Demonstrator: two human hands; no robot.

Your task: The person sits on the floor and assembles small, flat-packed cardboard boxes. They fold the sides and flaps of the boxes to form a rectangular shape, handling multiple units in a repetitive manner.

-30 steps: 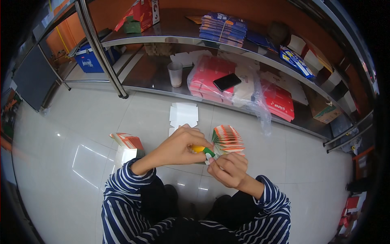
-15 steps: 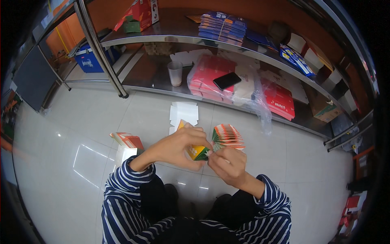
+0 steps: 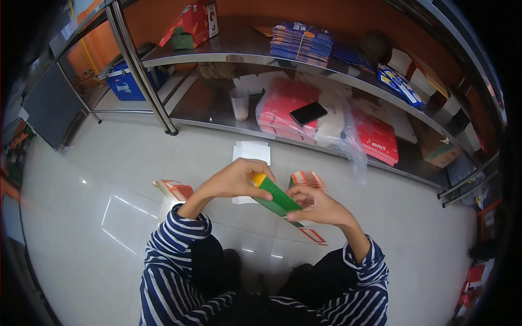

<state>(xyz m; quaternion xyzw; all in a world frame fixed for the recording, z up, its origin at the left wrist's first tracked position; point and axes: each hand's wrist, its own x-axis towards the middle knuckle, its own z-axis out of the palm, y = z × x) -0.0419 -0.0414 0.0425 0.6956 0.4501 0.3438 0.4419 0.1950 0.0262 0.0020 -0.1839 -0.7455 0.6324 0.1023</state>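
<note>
A long green and yellow cardboard carton point(image 3: 278, 202) is held in the air in front of me, slanting down to the right. My left hand point(image 3: 235, 179) grips its upper, yellow end between thumb and fingers. At the lower end my right hand point(image 3: 321, 207) pinches the carton, and a red and white flap point(image 3: 312, 236) sticks out below. Behind my right hand, a fanned row of orange and white folded cartons point(image 3: 309, 179) rests on the floor. A white card blank point(image 3: 252, 151) lies beyond my left hand. An orange and white carton point(image 3: 175, 189) sits left of my left wrist, partly covered by it.
A two-level metal shelf point(image 3: 209, 129) runs across the far side. On it are a plastic cup point(image 3: 240, 104), a phone point(image 3: 308, 113) on plastic-wrapped red packs point(image 3: 288, 100), and a tied blue stack point(image 3: 300, 43). A blue cooler box point(image 3: 130, 81) stands far left. Glossy tiles point(image 3: 109, 179) cover the floor.
The carton has turned, so its long green side now shows, with a red and white flap at the lower end. My right hand has moved slightly right and spread its grip.
</note>
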